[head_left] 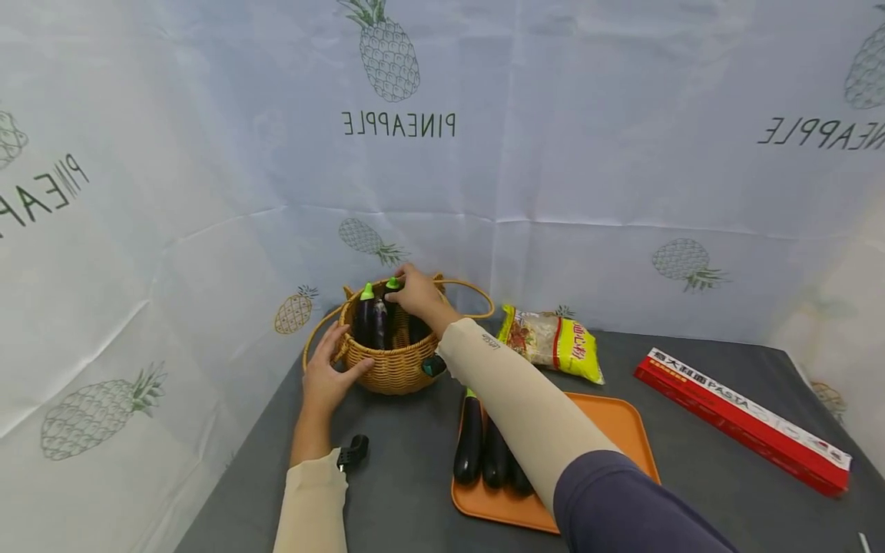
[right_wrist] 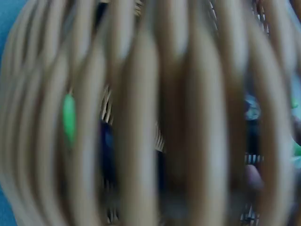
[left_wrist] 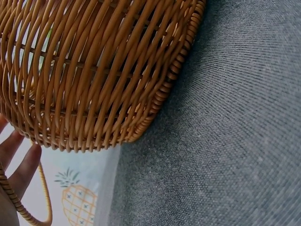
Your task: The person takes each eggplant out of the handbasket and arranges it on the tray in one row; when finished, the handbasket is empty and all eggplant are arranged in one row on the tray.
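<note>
A round wicker basket [head_left: 390, 375] stands at the back left of the table with several dark eggplants [head_left: 366, 319] upright inside, their caps bright green. My right hand [head_left: 418, 296] reaches over its right rim and pinches one eggplant [head_left: 392, 286] near the green cap. My left hand [head_left: 325, 380] rests on the basket's left side with fingers spread, the thumb along the front. In the left wrist view its fingertips [left_wrist: 32, 155] meet the woven wall [left_wrist: 94, 80]. Blurred strands [right_wrist: 141, 127] fill the right wrist view, with a green cap [right_wrist: 69, 117] behind them.
An orange tray [head_left: 622, 430] holds more eggplants [head_left: 469, 445], partly hidden under my right forearm. Behind it lies a yellow bag of dry food [head_left: 553, 342]. A red pasta box [head_left: 743, 418] lies at the right. The basket's thin handle [head_left: 477, 288] loops out beside the rim.
</note>
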Demonstrator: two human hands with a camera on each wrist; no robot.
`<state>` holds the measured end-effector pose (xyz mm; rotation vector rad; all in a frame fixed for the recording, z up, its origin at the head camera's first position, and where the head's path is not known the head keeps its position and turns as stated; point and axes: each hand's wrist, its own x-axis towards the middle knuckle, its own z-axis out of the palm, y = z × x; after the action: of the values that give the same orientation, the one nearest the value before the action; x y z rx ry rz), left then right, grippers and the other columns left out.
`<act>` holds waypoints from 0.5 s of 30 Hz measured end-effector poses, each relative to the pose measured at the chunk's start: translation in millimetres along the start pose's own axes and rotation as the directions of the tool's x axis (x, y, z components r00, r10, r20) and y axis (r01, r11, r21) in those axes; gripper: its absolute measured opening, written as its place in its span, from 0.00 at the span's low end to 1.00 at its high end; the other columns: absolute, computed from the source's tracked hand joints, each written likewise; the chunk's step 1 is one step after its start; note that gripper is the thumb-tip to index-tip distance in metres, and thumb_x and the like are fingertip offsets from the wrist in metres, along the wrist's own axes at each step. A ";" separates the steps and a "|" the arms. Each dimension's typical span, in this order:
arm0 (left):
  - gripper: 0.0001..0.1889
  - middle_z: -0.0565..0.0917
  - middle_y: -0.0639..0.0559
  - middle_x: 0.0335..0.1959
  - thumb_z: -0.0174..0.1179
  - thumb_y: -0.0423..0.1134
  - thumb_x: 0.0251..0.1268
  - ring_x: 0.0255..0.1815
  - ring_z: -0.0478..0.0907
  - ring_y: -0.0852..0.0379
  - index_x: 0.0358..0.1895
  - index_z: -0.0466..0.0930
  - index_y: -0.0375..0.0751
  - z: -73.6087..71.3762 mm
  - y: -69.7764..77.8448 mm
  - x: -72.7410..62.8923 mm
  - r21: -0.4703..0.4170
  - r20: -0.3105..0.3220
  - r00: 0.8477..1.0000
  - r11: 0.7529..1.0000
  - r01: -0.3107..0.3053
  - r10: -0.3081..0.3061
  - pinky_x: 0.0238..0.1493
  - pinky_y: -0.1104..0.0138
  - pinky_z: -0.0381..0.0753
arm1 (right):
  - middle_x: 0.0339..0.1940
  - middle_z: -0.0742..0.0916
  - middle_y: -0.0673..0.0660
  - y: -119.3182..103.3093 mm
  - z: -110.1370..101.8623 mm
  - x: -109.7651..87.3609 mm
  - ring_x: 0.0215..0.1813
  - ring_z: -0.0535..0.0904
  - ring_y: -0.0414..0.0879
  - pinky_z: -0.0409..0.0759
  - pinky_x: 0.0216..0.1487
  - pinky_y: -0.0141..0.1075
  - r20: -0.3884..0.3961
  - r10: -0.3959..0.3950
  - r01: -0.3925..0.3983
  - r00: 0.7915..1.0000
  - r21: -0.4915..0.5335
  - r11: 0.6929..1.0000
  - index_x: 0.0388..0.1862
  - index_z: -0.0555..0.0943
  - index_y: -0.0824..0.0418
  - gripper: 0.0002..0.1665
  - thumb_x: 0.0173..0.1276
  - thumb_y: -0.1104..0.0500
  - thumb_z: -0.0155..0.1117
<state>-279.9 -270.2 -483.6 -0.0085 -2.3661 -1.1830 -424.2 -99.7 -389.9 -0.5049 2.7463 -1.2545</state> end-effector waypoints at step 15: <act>0.41 0.59 0.58 0.75 0.72 0.56 0.53 0.67 0.67 0.45 0.71 0.67 0.56 1.4 0.3 -0.5 -0.001 -0.013 1.000 1.000 -0.003 0.003 0.61 0.48 0.71 | 0.48 0.80 0.51 5.3 9.2 13.4 0.47 0.77 0.45 0.79 0.41 0.37 0.023 -0.087 0.086 0.996 0.047 0.995 0.52 0.79 0.53 0.18 0.64 0.59 0.71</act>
<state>-279.9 -268.9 -484.2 -0.0049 -2.3530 -1.1797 -436.3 -107.4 -399.2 -0.6369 2.6946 -1.3175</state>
